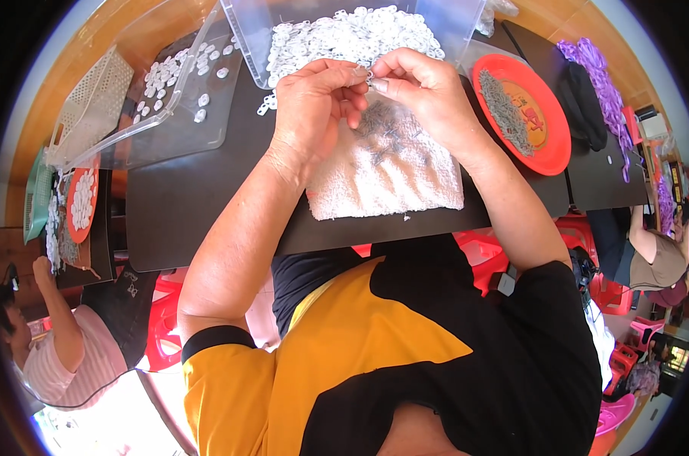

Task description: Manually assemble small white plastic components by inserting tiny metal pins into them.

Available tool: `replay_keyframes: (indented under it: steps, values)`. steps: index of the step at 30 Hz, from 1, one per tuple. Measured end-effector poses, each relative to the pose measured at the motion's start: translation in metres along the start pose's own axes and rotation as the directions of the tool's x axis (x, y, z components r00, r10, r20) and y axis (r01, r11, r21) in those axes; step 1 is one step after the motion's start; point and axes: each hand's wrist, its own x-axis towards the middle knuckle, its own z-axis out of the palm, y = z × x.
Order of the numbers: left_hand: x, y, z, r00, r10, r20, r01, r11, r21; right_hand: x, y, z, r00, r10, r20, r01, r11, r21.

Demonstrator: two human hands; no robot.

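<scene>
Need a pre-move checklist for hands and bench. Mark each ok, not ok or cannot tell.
1. Left hand and right hand both visible: ok, fingertips meet.
2. Small part pinched between the fingertips: ok.
3. Its fit or alignment: cannot tell, too small and partly covered.
4. White pieces within reach: ok, likely; they're piled in the clear bin just beyond the hands.
5. All white pieces contained: not ok, a few lie outside the bin by its near-left corner.
6. Towel smooth: not ok, rumpled.
</scene>
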Motion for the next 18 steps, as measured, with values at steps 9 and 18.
replay_keyframes:
  steps: [9, 18]
  values:
    - [-0.002, 0.001, 0.003, 1.0, 0.009, 0.01, -0.01, 1.0, 0.018, 0.001, 0.0, -0.003, 0.998, -0.059, -0.02, 0.057, 0.996, -0.07]
    - [-0.001, 0.001, 0.002, 1.0, 0.013, -0.013, -0.013, 1.0, 0.0, 0.004, 0.01, -0.017, 0.992, -0.092, -0.089, 0.083, 0.992, -0.093]
